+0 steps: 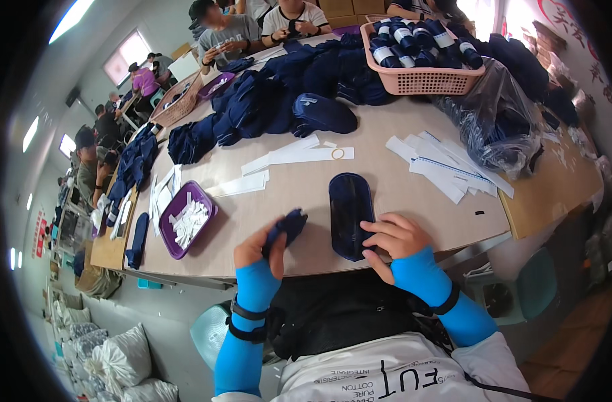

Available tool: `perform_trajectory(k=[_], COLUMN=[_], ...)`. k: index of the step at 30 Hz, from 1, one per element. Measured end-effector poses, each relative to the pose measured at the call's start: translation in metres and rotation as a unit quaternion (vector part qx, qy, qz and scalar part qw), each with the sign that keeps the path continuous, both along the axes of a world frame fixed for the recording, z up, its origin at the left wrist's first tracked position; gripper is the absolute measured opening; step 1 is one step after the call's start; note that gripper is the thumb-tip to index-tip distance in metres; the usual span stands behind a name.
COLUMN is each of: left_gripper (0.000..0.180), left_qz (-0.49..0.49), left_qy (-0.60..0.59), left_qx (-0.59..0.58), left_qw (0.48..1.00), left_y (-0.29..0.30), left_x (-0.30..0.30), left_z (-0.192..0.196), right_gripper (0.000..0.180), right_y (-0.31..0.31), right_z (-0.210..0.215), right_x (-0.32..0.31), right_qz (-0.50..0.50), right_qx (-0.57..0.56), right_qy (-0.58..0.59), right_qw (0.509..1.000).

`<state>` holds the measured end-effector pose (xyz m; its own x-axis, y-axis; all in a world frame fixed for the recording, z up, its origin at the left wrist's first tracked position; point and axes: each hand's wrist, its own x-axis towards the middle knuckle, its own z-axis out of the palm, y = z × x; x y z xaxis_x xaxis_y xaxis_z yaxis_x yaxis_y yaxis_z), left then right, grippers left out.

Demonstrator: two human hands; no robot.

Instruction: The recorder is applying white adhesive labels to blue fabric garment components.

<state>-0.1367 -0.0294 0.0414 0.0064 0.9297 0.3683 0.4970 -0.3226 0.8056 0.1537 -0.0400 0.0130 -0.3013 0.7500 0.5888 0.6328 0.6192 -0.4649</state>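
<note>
Two bare hands work over the pale wood-look table [299, 186]: the left hand [258, 249] pinches a bunched navy cloth bundle [290, 226]; the right hand [396, 238], fingers slightly apart, touches the flat, oblong navy fabric piece [348, 211] at its ten o'clock. Best, probably, to steady that edge lightly, holding the bundle clear at the oblong's nine o'clock.

Pale table [292, 204], navy oval piece [350, 214], white strips [313, 155], purple tray [212, 210], cloth heap [252, 100]
</note>
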Motion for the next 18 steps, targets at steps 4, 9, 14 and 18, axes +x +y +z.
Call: perform_trajectory(k=[4,9,14,18], left_gripper=[0.048,0.054,0.06,0.061], left_qz=[-0.042,-0.172,-0.173,-0.198], left_qy=[0.136,0.292,0.321,0.345], left_qx=[0.185,0.218,0.254,0.238], left_qw=[0.972,0.915,0.896,0.886], left_y=[0.021,0.012,0.009,0.006], left_x=[0.055,0.083,0.08,0.08], left_z=[0.014,-0.018,-0.024,-0.025], right_gripper=[0.012,0.018,0.021,0.027], right_y=[0.003,-0.001,-0.002,-0.006], right_z=[-0.005,0.0,-0.003,0.004], right_x=[0.0,0.0,0.005,0.005], right_qz=[-0.011,-0.022,-0.013,-0.03], right_qx=[-0.012,-0.008,-0.003,-0.058], right_qy=[0.026,-0.014,-0.02,0.016], right_qw=[1.0,1.0,1.0,0.998])
